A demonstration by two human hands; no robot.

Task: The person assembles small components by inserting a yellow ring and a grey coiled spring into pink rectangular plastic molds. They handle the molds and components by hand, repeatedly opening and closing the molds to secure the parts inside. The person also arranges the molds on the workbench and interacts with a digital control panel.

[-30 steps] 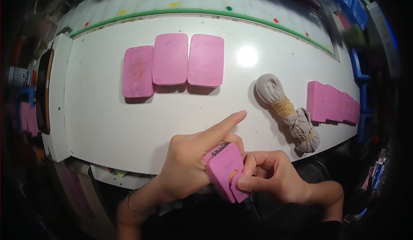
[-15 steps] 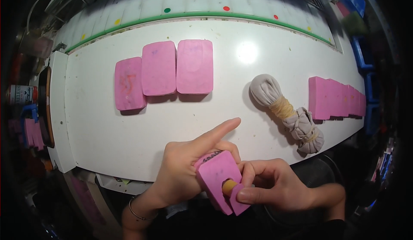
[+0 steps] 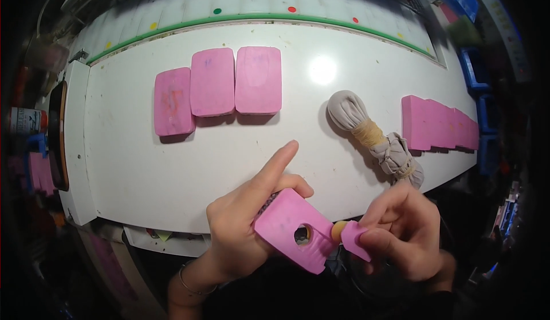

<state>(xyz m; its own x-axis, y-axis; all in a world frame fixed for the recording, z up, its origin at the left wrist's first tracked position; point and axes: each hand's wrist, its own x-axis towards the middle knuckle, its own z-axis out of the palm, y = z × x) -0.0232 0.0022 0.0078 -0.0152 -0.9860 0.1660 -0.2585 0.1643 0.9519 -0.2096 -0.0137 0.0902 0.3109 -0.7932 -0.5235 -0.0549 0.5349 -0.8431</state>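
My left hand (image 3: pixel 234 220) grips a pink rubber mould (image 3: pixel 282 221) from its left side, index finger stretched out over the table. A round hole goes through the mould, beside a hollowed, ridged recess at its lower right end. In my right hand (image 3: pixel 411 228), thumb and fingers pinch a small curved pink mould piece (image 3: pixel 356 242). A short yellowish round plug (image 3: pixel 338 229) sticks out from this piece toward the mould. The plug is out of the hole, close to the mould's right edge. Both hands are in front of the table's near edge.
Three pink blocks (image 3: pixel 258 82) lie side by side on the white table (image 3: pixel 132 182). A grey cloth bundle (image 3: pixel 347 111), bound with yellowish bands, lies right of centre. Several pink blocks (image 3: pixel 438 124) form a row at the right, near blue bins (image 3: pixel 475 68). A green-edged panel (image 3: pixel 246 17) runs behind.
My right hand has moved right and up, drawing the small pink piece and its yellowish plug out of the mould. The hole and recess now show. My left hand keeps its grip.
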